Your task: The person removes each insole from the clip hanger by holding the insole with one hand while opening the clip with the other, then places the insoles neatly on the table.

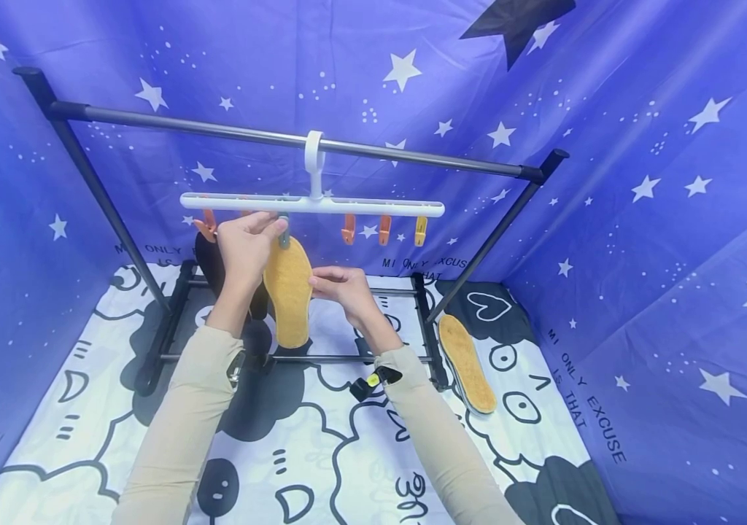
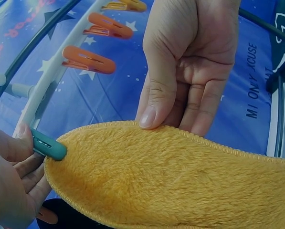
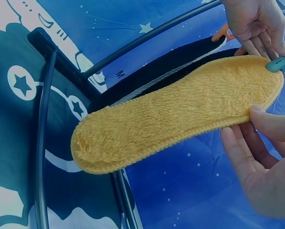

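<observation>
A yellow fuzzy insole (image 1: 289,299) hangs upright below the white clip hanger (image 1: 373,207), its top end in the jaws of a green clip (image 2: 49,144). My left hand (image 1: 246,244) pinches this clip, thumb on its near side, fingers behind the insole's tip. With thumb and fingers, my right hand (image 1: 345,292) holds the insole's right edge, a little below the clip. Behind my left hand, dark insoles (image 3: 166,67) hang from the hanger's left part, one under an orange clip (image 1: 206,222). My left forearm partly hides them in the head view.
The hanger hooks over the bar of a black metal rack (image 1: 183,124). Orange clips (image 1: 349,229) and a yellow clip (image 1: 420,231) hang on its right half. Another yellow insole (image 1: 467,364) lies on the patterned cloth right of the rack. Blue star-printed curtains surround the table.
</observation>
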Demonstrator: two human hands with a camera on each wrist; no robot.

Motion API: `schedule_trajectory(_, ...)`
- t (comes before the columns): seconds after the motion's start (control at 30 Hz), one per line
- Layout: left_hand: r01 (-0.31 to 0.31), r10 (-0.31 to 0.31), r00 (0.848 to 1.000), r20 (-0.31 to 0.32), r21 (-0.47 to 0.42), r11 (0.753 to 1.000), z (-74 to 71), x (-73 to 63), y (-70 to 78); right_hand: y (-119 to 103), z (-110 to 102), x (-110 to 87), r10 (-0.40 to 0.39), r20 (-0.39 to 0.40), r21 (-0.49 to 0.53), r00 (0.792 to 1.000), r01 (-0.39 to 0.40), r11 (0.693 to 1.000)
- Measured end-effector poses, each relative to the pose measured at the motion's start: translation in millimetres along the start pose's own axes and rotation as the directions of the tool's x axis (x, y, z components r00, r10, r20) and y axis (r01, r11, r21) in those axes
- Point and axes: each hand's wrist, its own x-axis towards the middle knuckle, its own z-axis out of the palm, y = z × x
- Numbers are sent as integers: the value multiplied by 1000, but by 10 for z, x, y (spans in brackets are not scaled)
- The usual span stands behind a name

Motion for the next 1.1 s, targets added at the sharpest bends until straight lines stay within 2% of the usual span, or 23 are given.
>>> schedule_trajectory(0.17,6,-6,1000,4,-13,1000,3,2,-10,9,-6,-6,3,-4,-1,1000,-3,1000)
schedule_trajectory(0.43,-1,1,1000,-9,32,999,-5,12,0,-8,-1,-18,1,3,9,1000,-1,1000)
schedule_trajectory(0.73,8,-8,1000,-12,10,1000,18,11,-12,29,-26,-11,2,-14,42,1000,-1,999)
schedule_trajectory(1.1,20,-20,1000,-5,-6,1000,30,7,-9,39,-58,-12,-8,-15,29,1000,9,1000)
